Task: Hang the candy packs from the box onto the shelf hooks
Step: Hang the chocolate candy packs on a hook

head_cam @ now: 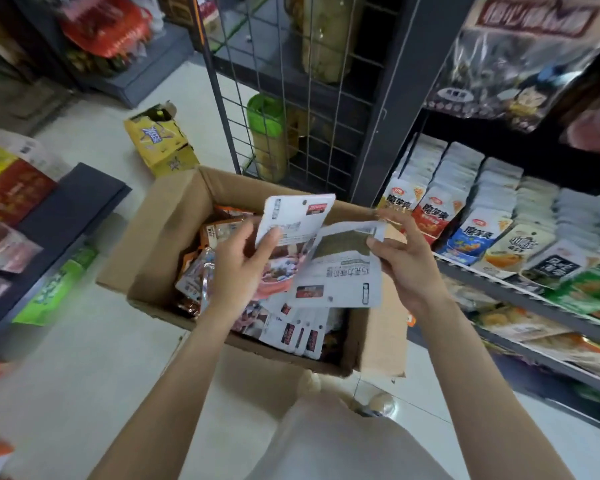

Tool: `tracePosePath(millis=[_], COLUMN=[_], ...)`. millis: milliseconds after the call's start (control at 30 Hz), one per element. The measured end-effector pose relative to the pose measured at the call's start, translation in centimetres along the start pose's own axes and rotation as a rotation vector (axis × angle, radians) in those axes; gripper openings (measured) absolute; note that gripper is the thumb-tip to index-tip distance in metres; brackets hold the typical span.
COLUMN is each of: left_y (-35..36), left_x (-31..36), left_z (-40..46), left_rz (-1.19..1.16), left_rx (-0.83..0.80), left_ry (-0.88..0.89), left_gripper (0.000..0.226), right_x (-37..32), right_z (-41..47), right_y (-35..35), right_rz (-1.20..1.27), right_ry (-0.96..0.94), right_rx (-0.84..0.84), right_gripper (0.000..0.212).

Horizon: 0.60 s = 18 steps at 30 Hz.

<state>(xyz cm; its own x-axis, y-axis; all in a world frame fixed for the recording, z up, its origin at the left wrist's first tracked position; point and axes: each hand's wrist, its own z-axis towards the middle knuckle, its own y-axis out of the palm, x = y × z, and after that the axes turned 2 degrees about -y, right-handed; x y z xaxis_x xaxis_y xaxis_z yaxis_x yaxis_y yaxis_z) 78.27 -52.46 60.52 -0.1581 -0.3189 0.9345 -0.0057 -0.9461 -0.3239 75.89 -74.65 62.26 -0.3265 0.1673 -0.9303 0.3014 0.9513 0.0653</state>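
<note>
An open cardboard box (160,244) stands on the floor with several candy packs (302,332) lying inside. Over the box, my left hand (238,266) grips a white candy pack (293,218) held upright, with more packs bunched under it. My right hand (407,258) pinches the upper edge of another white pack (343,271) that shows its printed back and a clear window. The two held packs overlap. To the right, a dark shelf (499,289) carries rows of snack packs (471,233). No shelf hooks can be made out.
A black wire grid rack (291,109) stands behind the box with a green-lidded jar (265,136) behind it. A yellow carton (158,140) lies on the floor at back left. Low shelves with goods (32,237) run along the left. Pale floor tiles (84,375) lie in front.
</note>
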Motion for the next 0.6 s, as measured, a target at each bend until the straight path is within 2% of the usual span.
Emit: tracePosePath(millis=[100, 167, 233, 400, 500, 600], left_y=[0.7, 1.2, 2.1, 5.6, 8.1, 11.5], left_x=[0.3, 0.1, 0.7, 3.4, 5.0, 7.4], left_z=[-0.1, 0.2, 0.4, 1.1, 1.4, 1.1], left_rz=[0.076, 0.046, -0.006, -0.087, -0.095, -0.110], left_rx=[-0.103, -0.118, -0.139, -0.226, -0.247, -0.277], left_ry=[0.195, 0.236, 0.232, 0.221, 0.243, 0.339], left_gripper=[0.020, 0.029, 0.033, 0.029, 0.028, 0.025], right_x=[-0.5, -0.9, -1.1, -1.9, -2.6, -3.1], right_z=[-0.1, -0.3, -0.7, -2.0, -3.2, -4.2], right_y=[-0.2, -0.8, -1.6, -5.2, -8.0, -10.8], right_rz=[0.351, 0.607, 0.724, 0.924, 0.830, 0.389], right_ry=[0.146, 0.191, 0.202, 0.172, 0.085, -0.053], right_rx=[0.089, 0.160, 0.187, 0.283, 0.272, 0.400], right_gripper=[0.029, 0.042, 0.046, 0.017, 0.015, 0.007])
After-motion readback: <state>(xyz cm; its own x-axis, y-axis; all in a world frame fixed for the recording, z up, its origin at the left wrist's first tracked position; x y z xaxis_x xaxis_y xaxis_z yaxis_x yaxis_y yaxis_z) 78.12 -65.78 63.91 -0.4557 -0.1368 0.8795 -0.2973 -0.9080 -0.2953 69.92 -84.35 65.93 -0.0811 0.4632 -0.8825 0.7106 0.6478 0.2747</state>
